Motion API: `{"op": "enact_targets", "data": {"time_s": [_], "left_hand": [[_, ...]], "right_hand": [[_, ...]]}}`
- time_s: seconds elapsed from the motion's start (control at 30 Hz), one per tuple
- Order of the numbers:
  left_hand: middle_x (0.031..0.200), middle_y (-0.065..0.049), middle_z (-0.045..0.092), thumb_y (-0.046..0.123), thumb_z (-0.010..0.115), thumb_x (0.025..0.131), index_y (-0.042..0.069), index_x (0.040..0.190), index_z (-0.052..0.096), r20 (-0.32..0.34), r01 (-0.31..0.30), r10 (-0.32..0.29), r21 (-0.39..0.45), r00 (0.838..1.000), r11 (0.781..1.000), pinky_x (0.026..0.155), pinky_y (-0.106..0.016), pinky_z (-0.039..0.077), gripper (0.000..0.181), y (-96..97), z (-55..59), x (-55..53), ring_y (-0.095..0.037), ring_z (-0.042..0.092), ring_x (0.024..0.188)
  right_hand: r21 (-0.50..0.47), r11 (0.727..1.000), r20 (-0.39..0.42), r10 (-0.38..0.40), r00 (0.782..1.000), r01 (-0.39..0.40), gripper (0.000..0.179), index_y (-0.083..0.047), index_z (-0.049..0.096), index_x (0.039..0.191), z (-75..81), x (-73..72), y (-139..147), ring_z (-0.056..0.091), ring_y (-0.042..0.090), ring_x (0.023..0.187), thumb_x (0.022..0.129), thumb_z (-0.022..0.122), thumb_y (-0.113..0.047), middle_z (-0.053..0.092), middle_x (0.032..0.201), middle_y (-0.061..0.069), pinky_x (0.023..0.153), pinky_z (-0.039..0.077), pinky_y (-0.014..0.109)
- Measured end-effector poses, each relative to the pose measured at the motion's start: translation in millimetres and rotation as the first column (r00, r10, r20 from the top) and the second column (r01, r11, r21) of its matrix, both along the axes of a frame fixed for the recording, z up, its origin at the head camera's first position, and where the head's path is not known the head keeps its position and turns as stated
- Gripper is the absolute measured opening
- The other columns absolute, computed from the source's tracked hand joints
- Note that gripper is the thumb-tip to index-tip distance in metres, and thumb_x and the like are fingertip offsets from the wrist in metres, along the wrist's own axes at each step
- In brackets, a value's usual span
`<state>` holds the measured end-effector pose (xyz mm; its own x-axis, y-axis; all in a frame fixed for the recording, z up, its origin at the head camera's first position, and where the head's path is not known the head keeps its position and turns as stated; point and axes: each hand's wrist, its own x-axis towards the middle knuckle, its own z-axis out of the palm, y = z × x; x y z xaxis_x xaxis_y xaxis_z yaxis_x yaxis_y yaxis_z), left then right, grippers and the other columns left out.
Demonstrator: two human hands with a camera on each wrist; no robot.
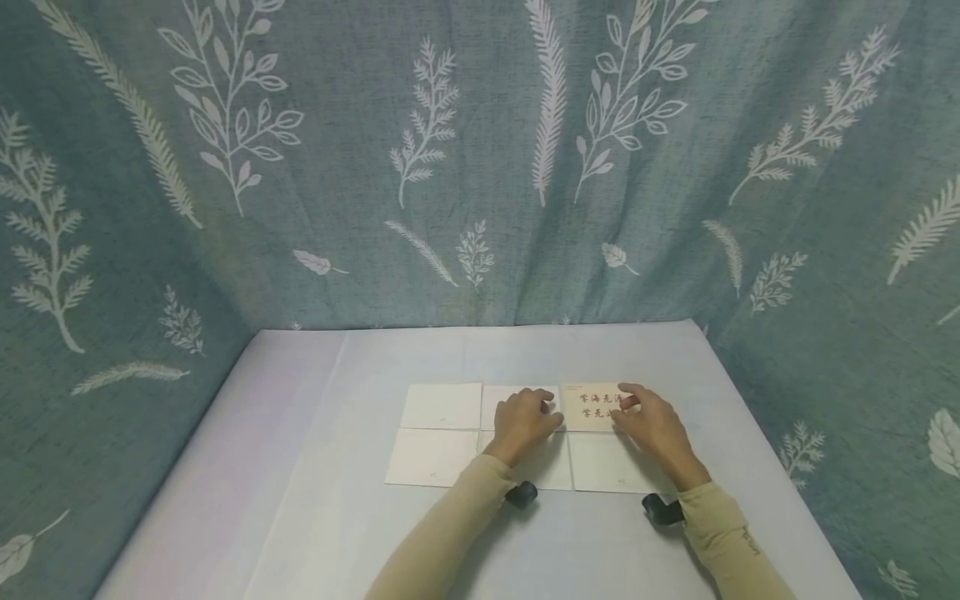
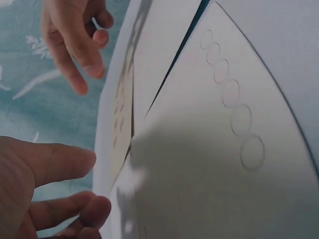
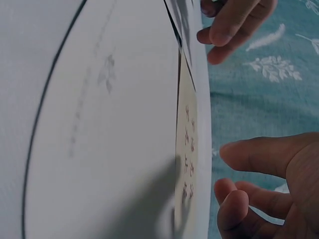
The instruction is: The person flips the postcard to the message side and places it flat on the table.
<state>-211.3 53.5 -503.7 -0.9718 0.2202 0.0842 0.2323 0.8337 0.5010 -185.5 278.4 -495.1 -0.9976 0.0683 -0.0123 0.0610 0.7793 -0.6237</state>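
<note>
Both forearms, in tan sleeves, reach forward over a grid of six pale cards laid in two rows of three. The left hand rests knuckles-up over the far middle card, its fingers loosely bent and gripping nothing. The right hand lies just beside it, fingertips spread and relaxed at the near right edge of the printed card, a cream card with red characters; whether they actually touch it cannot be told. That card sits in the far right place of the grid, directly ahead of the right fingers. The cards lie on a white table. A teal curtain with white leaf patterns hangs behind and on both sides.
</note>
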Motion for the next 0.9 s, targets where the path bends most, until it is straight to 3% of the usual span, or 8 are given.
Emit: {"op": "enact_targets", "data": {"time_s": [0.17, 0.57, 0.67, 0.77, 0.9], "left_hand": [[0.092, 0.003, 0.071, 0.032, 0.073, 0.086, 0.014, 0.12, 0.074, 0.016, 0.013, -0.013, -0.009, 1.0, 1.0, 0.072, -0.033, 0.045, 0.038, 6.8, 0.4, -0.9, -0.014, 0.062, 0.076], [0.085, 0.006, 0.068, 0.034, 0.073, 0.086, 0.015, 0.121, 0.074, 0.034, 0.045, -0.043, -0.058, 0.998, 0.997, 0.071, -0.033, 0.045, 0.04, 17.2, 0.3, -4.4, -0.012, 0.058, 0.072], [0.083, 0.006, 0.067, 0.035, 0.073, 0.086, 0.016, 0.11, 0.077, 0.044, 0.051, -0.048, -0.068, 0.998, 0.996, 0.073, -0.034, 0.045, 0.031, 19.0, -0.1, -5.2, -0.011, 0.055, 0.07], [0.077, 0.006, 0.064, 0.036, 0.072, 0.087, 0.016, 0.088, 0.075, 0.043, 0.064, -0.061, -0.079, 0.997, 0.995, 0.071, -0.034, 0.045, 0.02, 20.3, 0.6, -5.7, -0.011, 0.053, 0.065], [0.068, 0.008, 0.055, 0.035, 0.07, 0.088, 0.019, 0.069, 0.064, 0.042, 0.078, -0.075, -0.086, 0.996, 0.993, 0.065, -0.032, 0.041, 0.025, 21.7, 1.0, -6.4, -0.011, 0.049, 0.061]], "right_hand": [[-0.014, 1.0, 0.024, -0.019, 1.0, 0.02, 0.059, -0.002, 0.05, 0.144, 0.4, 2.0, 6.6, 0.061, 0.03, 0.1, 0.092, 0.068, -0.023, 0.066, 0.119, 0.016, 0.084, 0.047, 0.047], [-0.012, 0.999, 0.065, -0.042, 0.997, 0.043, 0.063, 0.002, 0.047, 0.146, -4.3, 2.9, 23.0, 0.059, 0.039, 0.11, 0.093, 0.067, -0.025, 0.064, 0.123, 0.021, 0.092, 0.046, 0.055], [0.0, 0.999, 0.085, -0.045, 0.995, 0.045, 0.065, 0.003, 0.045, 0.146, -5.4, 2.2, 26.1, 0.059, 0.041, 0.111, 0.093, 0.066, -0.028, 0.064, 0.123, 0.023, 0.092, 0.047, 0.056], [0.021, 0.999, 0.101, -0.042, 0.994, 0.04, 0.066, 0.007, 0.045, 0.145, -6.5, 1.6, 28.5, 0.059, 0.04, 0.109, 0.094, 0.065, -0.03, 0.063, 0.119, 0.023, 0.092, 0.047, 0.056], [0.037, 0.999, 0.12, -0.037, 0.992, 0.033, 0.066, 0.012, 0.045, 0.142, -6.0, 1.9, 30.0, 0.059, 0.038, 0.104, 0.095, 0.062, -0.031, 0.063, 0.115, 0.024, 0.091, 0.048, 0.056]]}}
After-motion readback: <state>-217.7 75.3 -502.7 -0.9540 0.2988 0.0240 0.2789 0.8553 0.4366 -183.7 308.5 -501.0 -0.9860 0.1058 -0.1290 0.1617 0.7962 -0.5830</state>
